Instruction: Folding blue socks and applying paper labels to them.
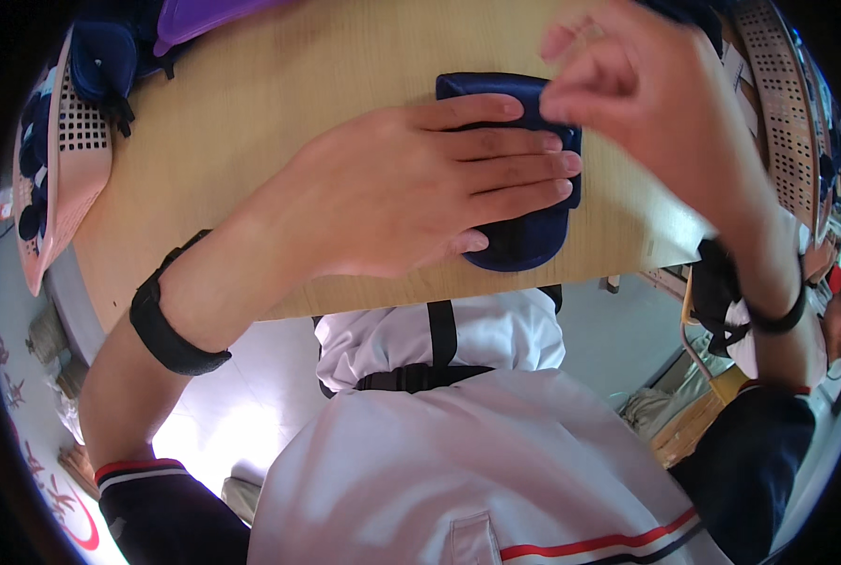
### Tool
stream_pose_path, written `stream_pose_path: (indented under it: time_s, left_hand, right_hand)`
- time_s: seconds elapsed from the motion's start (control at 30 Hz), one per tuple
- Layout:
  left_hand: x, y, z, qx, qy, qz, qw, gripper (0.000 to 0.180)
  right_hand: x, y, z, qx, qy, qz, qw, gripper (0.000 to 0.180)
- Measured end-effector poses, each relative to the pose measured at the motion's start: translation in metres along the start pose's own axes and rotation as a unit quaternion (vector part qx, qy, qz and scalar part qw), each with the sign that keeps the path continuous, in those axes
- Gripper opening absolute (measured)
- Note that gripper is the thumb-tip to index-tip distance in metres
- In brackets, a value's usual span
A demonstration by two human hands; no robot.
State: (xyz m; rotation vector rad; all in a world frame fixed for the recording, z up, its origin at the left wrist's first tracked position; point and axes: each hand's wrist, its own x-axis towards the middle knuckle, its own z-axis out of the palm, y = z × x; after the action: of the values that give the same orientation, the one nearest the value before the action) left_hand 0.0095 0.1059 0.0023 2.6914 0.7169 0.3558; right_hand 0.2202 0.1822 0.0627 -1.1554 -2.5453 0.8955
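A navy blue, slightly shiny pouch (524, 247) with one rounded end lies near the front edge of the table. My left hand (439, 169) rests flat across it, fingers stretched out to the right, and covers much of its surface. Just above the pouch's far right corner, my right hand (632, 80) is raised off the table and somewhat blurred. Its fingers are curled in towards the thumb. Whatever they may pinch is too small or too blurred to make out.
Navy pieces fill a pink perforated basket (86, 174) at the left edge. Another perforated basket (783, 104) stands at the far right. A purple item (209, 19) and a dark blue pouch-like piece (105, 61) lie at the far left of the wooden table (279, 85).
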Motion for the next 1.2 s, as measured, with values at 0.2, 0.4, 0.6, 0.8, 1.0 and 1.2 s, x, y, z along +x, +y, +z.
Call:
stream_pose_path:
  time_s: [0.2,0.4,0.6,0.8,1.0,1.2]
  left_hand:
    - [-0.001,0.003,-0.002,-0.006,-0.025,-0.008,1.000,0.083]
    - [-0.007,0.007,0.008,-0.005,-0.012,-0.011,1.000,0.083]
    - [-0.013,0.006,0.010,-0.027,0.007,0.013,1.000,0.078]
    - [-0.019,0.004,0.012,-0.070,0.024,0.022,0.997,0.064]
    - [-0.020,0.024,0.005,-0.056,0.129,-0.061,0.988,0.048]
    - [-0.002,0.026,0.019,-0.049,0.287,-0.161,0.943,0.036]
  right_hand:
    - [0.052,-0.004,-0.035,0.032,-0.295,0.033,0.954,0.029]
    - [0.020,-0.039,-0.014,-0.128,-0.215,-0.022,0.968,0.023]
    - [-0.004,0.009,0.021,-0.148,-0.048,-0.243,0.958,0.021]
    - [-0.019,0.020,0.054,-0.146,0.139,-0.383,0.902,0.017]
    - [-0.039,0.006,0.063,-0.162,0.184,-0.324,0.914,0.033]
    - [-0.054,0.010,0.068,-0.173,0.213,-0.347,0.897,0.032]
